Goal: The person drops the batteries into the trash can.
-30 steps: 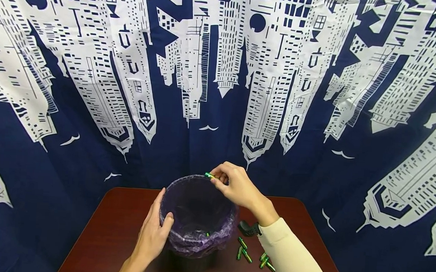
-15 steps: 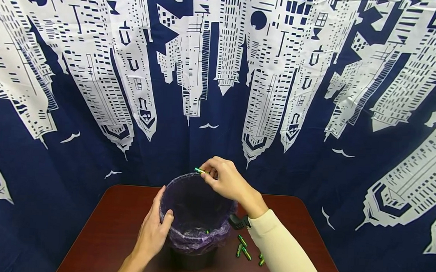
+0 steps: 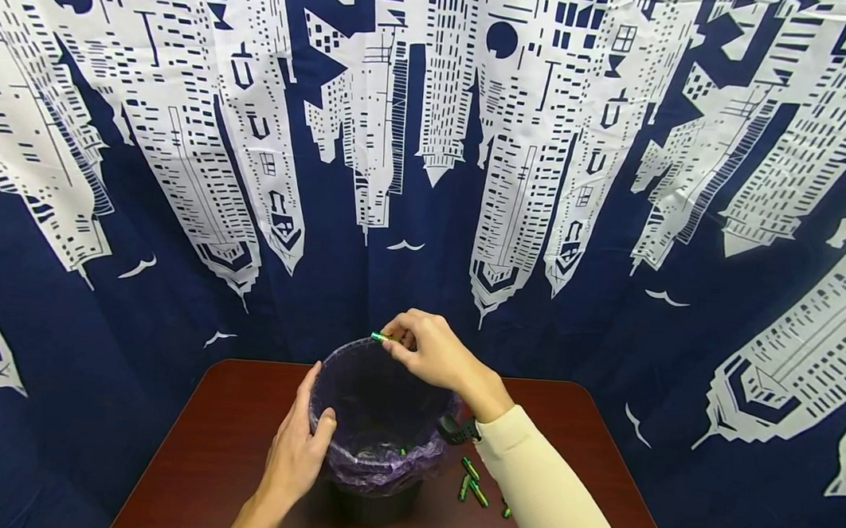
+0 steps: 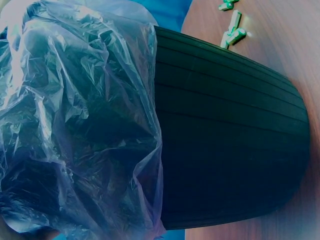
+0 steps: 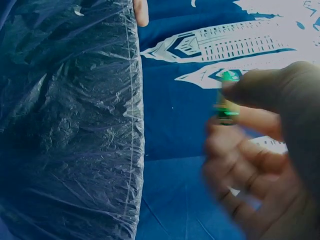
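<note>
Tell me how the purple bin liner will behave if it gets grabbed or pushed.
The purple liner looks thin and crinkled, so it probably crumples and gives easily. It drapes loosely over the black bin, so a tug may slip it off. The left hand grips the rim, likely steadying it.

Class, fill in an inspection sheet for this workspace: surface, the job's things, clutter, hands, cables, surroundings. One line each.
Surface: brown table, bare wood around the bin.
Job's things: black bin with a purple liner folded over its rim; a green battery held above the far rim; something green lies inside the bin; loose batteries on the table right of the bin.
Clutter: nothing seen.
Hands: left hand grips the near rim, thumb inside; right hand pinches the battery; a black wrist device sits at the cream sleeve.
Cables: nothing seen.
Surroundings: navy curtain printed with white buildings hangs behind the table.
</note>
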Demonstrator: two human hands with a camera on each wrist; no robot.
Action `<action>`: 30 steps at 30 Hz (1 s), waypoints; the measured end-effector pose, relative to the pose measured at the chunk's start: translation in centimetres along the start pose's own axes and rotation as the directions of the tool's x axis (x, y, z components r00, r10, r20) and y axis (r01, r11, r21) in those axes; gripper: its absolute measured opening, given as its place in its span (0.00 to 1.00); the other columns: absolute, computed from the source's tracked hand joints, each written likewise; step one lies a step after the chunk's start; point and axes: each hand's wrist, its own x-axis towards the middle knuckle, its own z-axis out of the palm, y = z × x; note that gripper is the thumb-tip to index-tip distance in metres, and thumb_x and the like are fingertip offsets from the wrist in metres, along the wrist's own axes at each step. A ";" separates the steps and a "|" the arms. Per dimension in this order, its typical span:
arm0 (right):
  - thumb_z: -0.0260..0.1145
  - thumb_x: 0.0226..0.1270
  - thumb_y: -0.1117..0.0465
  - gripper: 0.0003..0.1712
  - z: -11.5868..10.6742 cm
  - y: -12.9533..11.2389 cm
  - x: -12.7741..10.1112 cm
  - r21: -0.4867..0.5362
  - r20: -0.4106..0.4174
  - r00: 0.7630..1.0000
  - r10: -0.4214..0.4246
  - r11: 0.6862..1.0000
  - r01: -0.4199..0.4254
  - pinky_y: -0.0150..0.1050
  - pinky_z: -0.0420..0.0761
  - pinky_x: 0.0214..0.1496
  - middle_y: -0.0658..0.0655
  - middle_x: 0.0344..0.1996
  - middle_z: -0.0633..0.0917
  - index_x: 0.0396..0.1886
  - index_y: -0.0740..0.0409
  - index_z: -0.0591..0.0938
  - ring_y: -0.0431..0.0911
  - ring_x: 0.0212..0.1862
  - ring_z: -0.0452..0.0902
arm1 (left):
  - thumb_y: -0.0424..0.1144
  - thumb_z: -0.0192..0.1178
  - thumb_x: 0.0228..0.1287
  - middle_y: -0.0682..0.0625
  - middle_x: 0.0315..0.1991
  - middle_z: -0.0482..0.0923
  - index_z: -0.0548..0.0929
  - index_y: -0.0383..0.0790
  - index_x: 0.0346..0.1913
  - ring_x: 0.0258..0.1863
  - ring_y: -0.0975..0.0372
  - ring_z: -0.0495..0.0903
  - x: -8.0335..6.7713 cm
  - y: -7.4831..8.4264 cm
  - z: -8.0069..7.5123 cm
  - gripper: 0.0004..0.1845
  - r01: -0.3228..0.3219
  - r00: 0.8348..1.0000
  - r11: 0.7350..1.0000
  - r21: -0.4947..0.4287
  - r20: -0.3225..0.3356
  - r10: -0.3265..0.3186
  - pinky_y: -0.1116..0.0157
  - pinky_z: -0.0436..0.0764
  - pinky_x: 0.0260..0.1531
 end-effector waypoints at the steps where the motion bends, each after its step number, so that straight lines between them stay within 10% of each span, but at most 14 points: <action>1: 0.77 0.82 0.58 0.12 0.0 0.1 -0.2 -0.018 0.017 1.000 0.008 1.000 -0.007 0.40 0.90 0.51 0.56 0.47 0.93 0.56 0.60 0.95 0.47 0.45 0.90 | 0.43 0.60 0.85 0.43 0.93 0.66 0.57 0.63 0.96 0.83 0.36 0.78 0.0 0.0 0.1 0.44 0.001 1.000 1.000 -0.001 0.001 -0.001 0.25 0.82 0.69; 30: 0.77 0.82 0.59 0.10 -1.3 2.5 -5.2 -0.008 -0.043 0.996 0.083 0.996 -0.084 0.37 0.85 0.47 0.51 0.44 0.92 0.56 0.56 0.96 0.48 0.42 0.87 | 0.46 0.58 0.85 0.42 0.92 0.67 0.58 0.63 0.96 0.81 0.34 0.81 -0.1 -0.2 0.0 0.42 0.001 1.000 1.000 0.008 -0.002 -0.001 0.24 0.83 0.67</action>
